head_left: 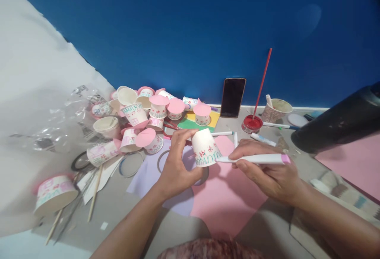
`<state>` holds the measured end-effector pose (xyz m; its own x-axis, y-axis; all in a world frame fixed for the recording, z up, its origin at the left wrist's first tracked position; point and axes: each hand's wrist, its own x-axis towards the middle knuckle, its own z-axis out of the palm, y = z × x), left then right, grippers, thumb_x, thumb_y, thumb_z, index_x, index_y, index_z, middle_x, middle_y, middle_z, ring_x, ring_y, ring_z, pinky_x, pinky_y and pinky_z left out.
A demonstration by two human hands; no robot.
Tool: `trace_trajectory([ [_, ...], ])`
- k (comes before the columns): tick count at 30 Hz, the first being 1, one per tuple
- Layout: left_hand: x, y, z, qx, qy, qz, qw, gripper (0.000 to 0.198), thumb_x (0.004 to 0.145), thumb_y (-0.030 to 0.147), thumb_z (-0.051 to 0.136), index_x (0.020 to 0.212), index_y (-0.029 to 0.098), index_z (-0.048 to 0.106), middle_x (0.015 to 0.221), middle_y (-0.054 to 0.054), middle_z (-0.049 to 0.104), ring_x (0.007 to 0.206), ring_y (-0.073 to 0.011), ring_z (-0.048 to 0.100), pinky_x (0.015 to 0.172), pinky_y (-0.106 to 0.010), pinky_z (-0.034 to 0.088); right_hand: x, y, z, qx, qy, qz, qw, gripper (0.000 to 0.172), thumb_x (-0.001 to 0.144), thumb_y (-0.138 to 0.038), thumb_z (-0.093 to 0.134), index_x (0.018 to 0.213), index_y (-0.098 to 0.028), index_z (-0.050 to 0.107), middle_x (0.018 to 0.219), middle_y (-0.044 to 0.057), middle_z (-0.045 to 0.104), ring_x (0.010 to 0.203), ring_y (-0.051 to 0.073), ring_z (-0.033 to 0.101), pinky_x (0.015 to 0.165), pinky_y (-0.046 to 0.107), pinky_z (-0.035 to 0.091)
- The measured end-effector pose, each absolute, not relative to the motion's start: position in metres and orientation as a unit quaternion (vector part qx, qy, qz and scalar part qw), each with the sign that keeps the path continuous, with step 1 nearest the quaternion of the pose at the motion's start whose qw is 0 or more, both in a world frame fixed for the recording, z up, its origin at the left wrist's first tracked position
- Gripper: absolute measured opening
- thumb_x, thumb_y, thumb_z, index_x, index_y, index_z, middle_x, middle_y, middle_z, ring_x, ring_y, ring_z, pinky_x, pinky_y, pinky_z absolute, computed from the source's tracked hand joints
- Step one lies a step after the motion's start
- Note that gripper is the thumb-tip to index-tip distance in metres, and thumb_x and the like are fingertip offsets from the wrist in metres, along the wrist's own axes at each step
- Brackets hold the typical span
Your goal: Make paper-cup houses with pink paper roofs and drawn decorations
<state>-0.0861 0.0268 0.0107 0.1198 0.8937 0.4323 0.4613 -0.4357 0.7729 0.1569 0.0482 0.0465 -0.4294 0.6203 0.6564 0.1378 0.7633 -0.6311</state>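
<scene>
My left hand [179, 168] is closed around a small white paper cup [204, 146], thumb at its lower rim and fingers near the top. The cup is upside down and slightly tilted, with red flower marks and green wavy strokes along its wide rim. In my right hand [270, 176] is a white felt-tip marker [258, 159] with a pink end, its tip touching or very near the green strokes. Below the hands lie a pink paper sheet [228, 199] and a lilac paper sheet [148, 176]. A pink paper circle [224, 145] shows behind the cup.
Several decorated cups with pink paper tops [158, 106] crowd the left. A phone [233, 97] leans on the blue wall. Beside it stand a red paint pot [252, 123] with a brush and a patterned cup [276, 110]. A dark bottle [335, 120] lies tilted at right.
</scene>
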Motion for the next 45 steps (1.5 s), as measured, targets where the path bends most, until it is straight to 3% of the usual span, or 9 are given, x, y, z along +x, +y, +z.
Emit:
trace_trajectory([
  [10,-0.084,0.03,0.004,0.672,0.447,0.497,0.318,0.076,0.075,0.013,0.078,0.143,0.032,0.051,0.142,-0.011,0.051,0.134,-0.0325,0.055,0.109,-0.048,0.052,0.16,0.048,0.056,-0.257,-0.783,0.218,0.523,0.015,0.098,-0.012,0.06,0.1,-0.022,0.071,0.078,0.003,0.076,0.063,0.015,0.07,0.058,0.027,0.056],
  [17,-0.082,0.028,0.004,0.675,0.442,0.497,0.32,0.077,0.073,0.01,0.076,0.142,0.033,0.051,0.141,-0.009,0.05,0.133,-0.0309,0.054,0.111,-0.047,0.05,0.158,0.048,0.055,-0.22,-0.801,0.228,0.508,0.018,0.095,-0.011,0.06,0.106,-0.02,0.071,0.08,0.004,0.076,0.067,0.017,0.071,0.059,0.029,0.056],
  [21,-0.081,0.028,0.003,0.674,0.443,0.496,0.322,0.076,0.074,0.011,0.077,0.142,0.033,0.052,0.141,-0.01,0.05,0.133,-0.0312,0.054,0.112,-0.047,0.05,0.159,0.048,0.056,-0.236,-0.81,0.225,0.488,0.015,0.096,-0.011,0.059,0.1,-0.02,0.071,0.076,0.003,0.074,0.065,0.016,0.069,0.057,0.027,0.054],
  [27,-0.081,0.029,0.001,0.661,0.447,0.499,0.337,0.076,0.074,0.016,0.08,0.143,0.03,0.051,0.143,-0.012,0.053,0.135,-0.0327,0.056,0.113,-0.049,0.05,0.162,0.046,0.058,-0.267,-0.769,0.235,0.531,0.014,0.098,-0.013,0.06,0.096,-0.022,0.071,0.076,0.0,0.073,0.063,0.014,0.068,0.057,0.025,0.054],
  [32,-0.081,0.029,0.002,0.66,0.442,0.498,0.348,0.076,0.074,0.014,0.08,0.142,0.03,0.051,0.143,-0.012,0.054,0.136,-0.0327,0.056,0.114,-0.049,0.049,0.161,0.048,0.058,-0.241,-0.783,0.249,0.517,0.014,0.098,-0.012,0.059,0.099,-0.021,0.07,0.076,0.001,0.072,0.063,0.013,0.067,0.057,0.025,0.053],
  [38,-0.081,0.029,0.001,0.657,0.432,0.507,0.354,0.076,0.075,0.012,0.078,0.143,0.031,0.05,0.145,-0.011,0.051,0.14,-0.0321,0.053,0.119,-0.05,0.046,0.162,0.048,0.056,-0.249,-0.799,0.253,0.486,0.016,0.1,-0.015,0.057,0.095,-0.021,0.071,0.076,0.002,0.072,0.066,0.015,0.067,0.056,0.027,0.052],
  [45,-0.08,0.03,0.001,0.625,0.42,0.521,0.402,0.072,0.078,0.015,0.079,0.142,0.031,0.05,0.146,-0.011,0.054,0.143,-0.0313,0.053,0.124,-0.053,0.04,0.164,0.047,0.061,-0.282,-0.761,0.238,0.534,0.017,0.101,-0.017,0.057,0.092,-0.022,0.07,0.072,0.001,0.071,0.059,0.014,0.067,0.053,0.025,0.053],
])
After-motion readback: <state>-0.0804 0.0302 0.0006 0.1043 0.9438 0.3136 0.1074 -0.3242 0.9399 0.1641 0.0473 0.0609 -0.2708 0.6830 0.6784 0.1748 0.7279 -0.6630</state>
